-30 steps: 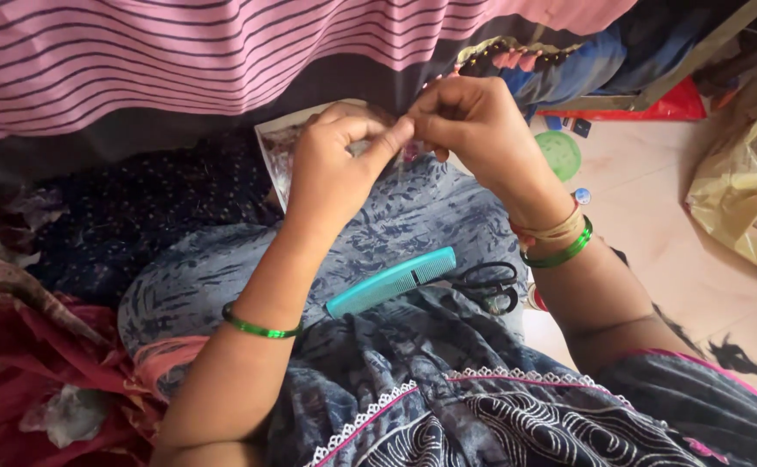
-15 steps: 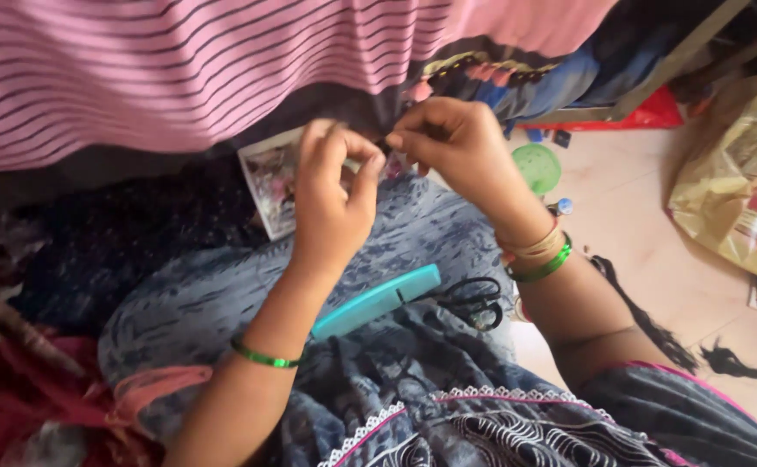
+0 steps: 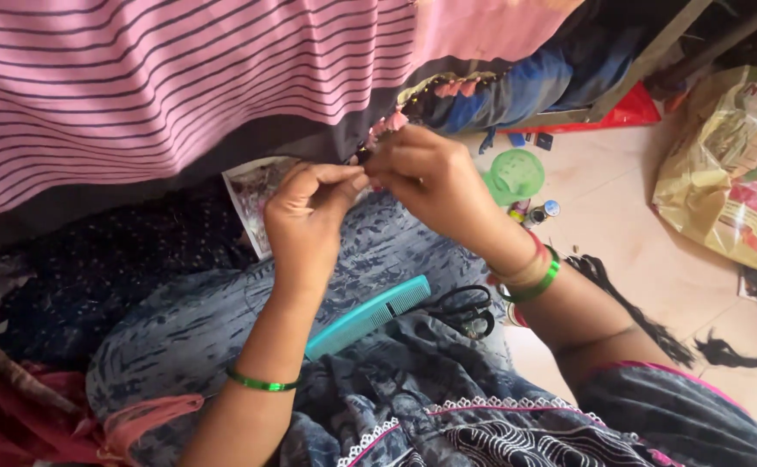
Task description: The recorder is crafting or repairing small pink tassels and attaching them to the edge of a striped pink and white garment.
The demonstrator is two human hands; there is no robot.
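— Looking down from the head view, I see both hands meet just above the middle of the frame. What do you make of the fingers?

— I read the left hand as closed, thumb and forefinger pressed together on a small dark object at the fingertips. The right hand comes in from the right, its fingers curled and pinching at the same spot, so the two hands touch there. I cannot tell what the object is; it is too small.

— Where does it sit?

— Just above centre, in front of the pink striped cloth that fills the upper left. Behind the left hand I see a clear packet lying flat.

— And lower down?

— A teal comb lies slanted on the blue patterned fabric over the lap, near centre bottom, with black scissors just beside its right end. I see a green bangle on the left wrist, and green and pale bangles on the right.

— Right side of the frame?

— A green round lid on the pale floor, small bottles near it, a crumpled bag at upper right, and black hair strands trailing across the floor
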